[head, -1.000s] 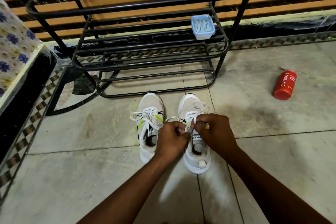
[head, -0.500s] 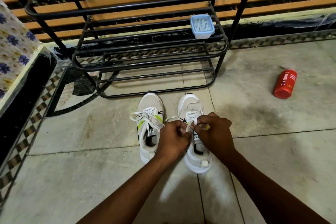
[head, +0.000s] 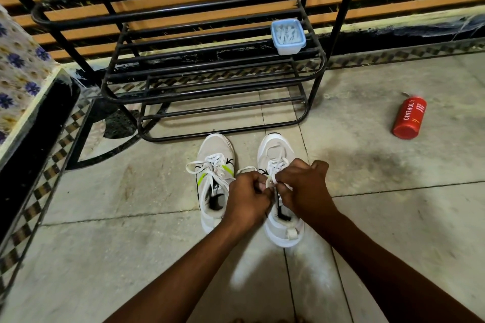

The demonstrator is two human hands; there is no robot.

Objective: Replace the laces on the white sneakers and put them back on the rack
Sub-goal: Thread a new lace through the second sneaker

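Both hands are curled tight, the left hand (head: 248, 198) and right hand (head: 301, 189) each pinching the white lace (head: 271, 181) over the right sneaker (head: 278, 223). The left sneaker (head: 214, 165) sits just beside it on the floor (head: 131, 257), before the rack (head: 210, 65). A red can (head: 409, 118) lies well apart.

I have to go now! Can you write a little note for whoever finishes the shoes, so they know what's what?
Left hand and right hand: both pinch the white lace over the right sneaker, apparently tying it.
Both sneakers stand on the floor before the rack.
Done: left sneaker is laced.
Left: finish this lace, then put both sneakers on the rack.
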